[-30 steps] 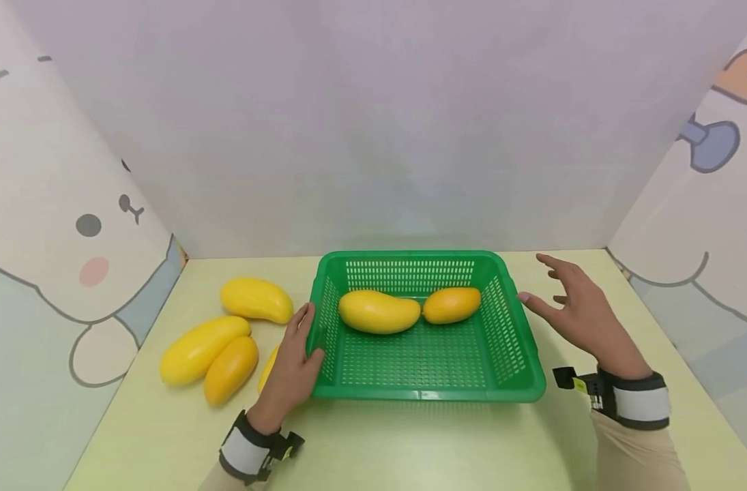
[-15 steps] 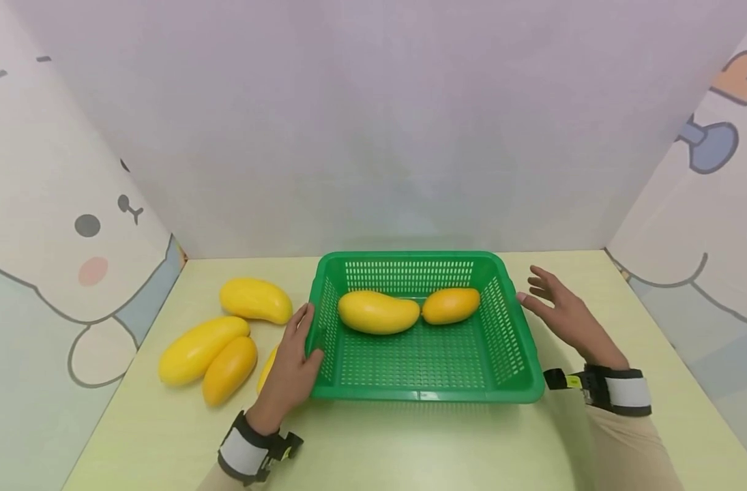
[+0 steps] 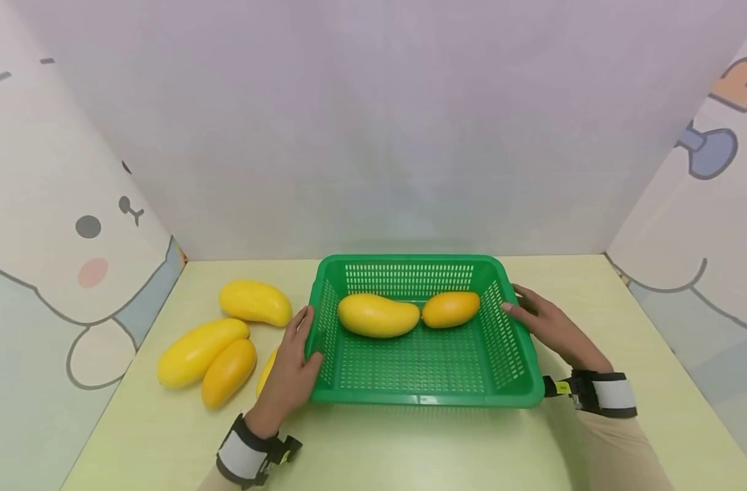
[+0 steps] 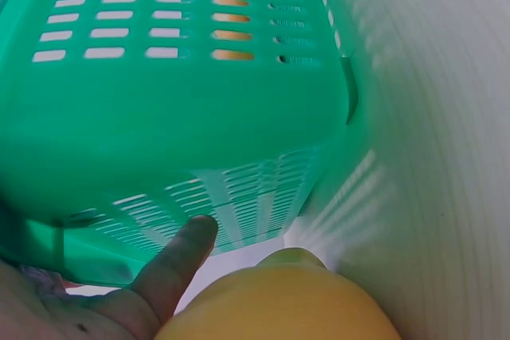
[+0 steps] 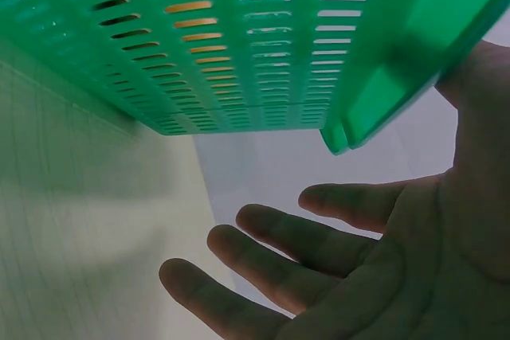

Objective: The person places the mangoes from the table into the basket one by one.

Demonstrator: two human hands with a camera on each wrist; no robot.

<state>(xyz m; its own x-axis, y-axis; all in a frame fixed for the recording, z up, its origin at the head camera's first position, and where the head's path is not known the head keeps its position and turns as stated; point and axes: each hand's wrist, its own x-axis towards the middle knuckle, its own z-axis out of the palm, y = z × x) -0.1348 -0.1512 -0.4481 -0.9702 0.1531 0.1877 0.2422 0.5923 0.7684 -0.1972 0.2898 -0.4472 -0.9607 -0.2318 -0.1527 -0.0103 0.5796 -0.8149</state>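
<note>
Green basket (image 3: 419,399) sits btwn L hand (image 3: 289,365), ~straight fingers on its side, & R hand (image 3: 551,331), fingers spread, thumb at rim; no clear grip. Uneven lift cd tip it & roll inside mangoes (image 3: 379,316); L hand might bump adj. mango (image 4: 279,308).

Your right sleeve (image 3: 621,450): plain beige, lower right of the frame
Your left sleeve (image 3: 216,481): beige, bottom edge
Your wristbands (image 3: 614,395): black, each with a pale grey panel
Your wrist units (image 3: 549,387): small, black, with yellow-green marks (image 3: 562,387)
</note>
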